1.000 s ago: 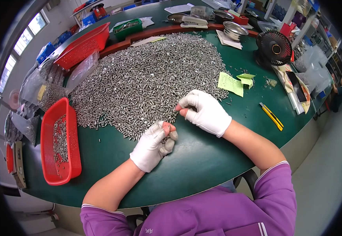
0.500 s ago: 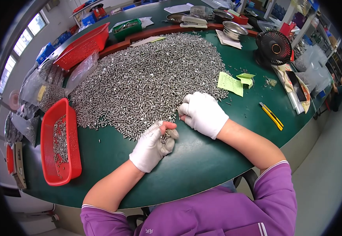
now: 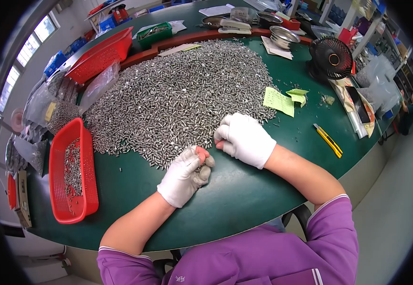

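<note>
Head view, looking down on a dark green table (image 3: 244,199). Huge pile of small metal pins (image 3: 178,95) covers the table centre, near edge reaching both hands. Left hand (image 3: 185,175), white glove w/ bare fingertips, is curled into a loose fist around a few pins, resting on the table at the pile's near edge. Right hand (image 3: 245,138), also white-gloved, lies palm down w/ fingers bent, fingertips touching the pile's near-right edge; can't tell if it grips anything. Hands sit just beside each other. Left of the hands: red plastic basket (image 3: 69,173) w/ some pins inside. Right of the pile: yellow-green paper slips (image 3: 282,99), then a yellow utility knife (image 3: 329,140) nearer the table edge. Far right: small black desk fan (image 3: 330,58). Far left: larger red basket (image 3: 103,54), tilted. Purple sleeves at the bottom.
</note>
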A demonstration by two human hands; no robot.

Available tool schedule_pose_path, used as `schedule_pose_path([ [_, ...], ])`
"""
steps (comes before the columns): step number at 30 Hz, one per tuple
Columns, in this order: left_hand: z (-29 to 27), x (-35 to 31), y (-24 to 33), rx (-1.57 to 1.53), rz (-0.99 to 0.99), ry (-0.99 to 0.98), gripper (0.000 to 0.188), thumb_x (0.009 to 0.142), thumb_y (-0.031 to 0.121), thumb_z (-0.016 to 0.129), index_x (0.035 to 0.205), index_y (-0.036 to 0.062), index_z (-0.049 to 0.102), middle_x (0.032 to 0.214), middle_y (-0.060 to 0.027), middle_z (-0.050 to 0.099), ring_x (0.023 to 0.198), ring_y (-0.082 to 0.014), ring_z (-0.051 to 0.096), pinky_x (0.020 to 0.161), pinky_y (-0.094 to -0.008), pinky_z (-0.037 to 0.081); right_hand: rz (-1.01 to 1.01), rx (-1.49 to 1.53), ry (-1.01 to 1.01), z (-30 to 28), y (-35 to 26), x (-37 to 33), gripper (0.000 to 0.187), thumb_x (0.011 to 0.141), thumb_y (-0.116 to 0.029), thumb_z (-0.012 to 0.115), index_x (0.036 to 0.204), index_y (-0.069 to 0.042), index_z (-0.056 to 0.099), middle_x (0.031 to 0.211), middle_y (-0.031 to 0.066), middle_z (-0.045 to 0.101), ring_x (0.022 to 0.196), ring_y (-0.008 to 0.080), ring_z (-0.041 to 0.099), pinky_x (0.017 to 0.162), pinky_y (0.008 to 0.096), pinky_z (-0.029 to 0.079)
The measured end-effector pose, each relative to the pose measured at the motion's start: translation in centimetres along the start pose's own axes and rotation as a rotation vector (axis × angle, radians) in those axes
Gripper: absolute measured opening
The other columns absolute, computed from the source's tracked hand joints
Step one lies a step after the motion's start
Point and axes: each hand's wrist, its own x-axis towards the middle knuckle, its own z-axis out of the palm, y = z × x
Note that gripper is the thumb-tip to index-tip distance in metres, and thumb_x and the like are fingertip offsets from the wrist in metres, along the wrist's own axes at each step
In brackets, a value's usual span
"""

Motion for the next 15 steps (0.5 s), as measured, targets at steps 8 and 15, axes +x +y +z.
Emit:
schedule_pose_path([
  [8, 0.8, 0.1, 0.2, 0.066, -0.128, 0.075, 0.012, 0.091, 0.023, 0.062, 0.093, 0.0121, 0.057, 0.079, 0.0001, 0.060, 0.058, -0.0050, 0.045, 0.050, -0.0172, 0.035, -0.090, 0.421, 0.130, -0.1, -0.8, -0.3, 0.017, 0.076, -0.022, 0.068, 0.084, -0.008, 0.065, 0.085, 0.0092, 0.060, 0.085, 0.0289, 0.058, 0.078, 0.0389, 0.048],
  [15, 0.6, 0.1, 0.2, 0.069, -0.120, 0.043, 0.012, 0.091, 0.023, 0.063, 0.095, 0.0119, 0.059, 0.079, 0.0014, 0.059, 0.058, -0.0046, 0.046, 0.050, -0.0170, 0.035, -0.145, 0.500, 0.125, 0.1, -0.6, -0.3, 0.015, 0.076, -0.017, 0.070, 0.087, -0.009, 0.066, 0.086, 0.0073, 0.060, 0.083, 0.0266, 0.059, 0.075, 0.0365, 0.048],
])
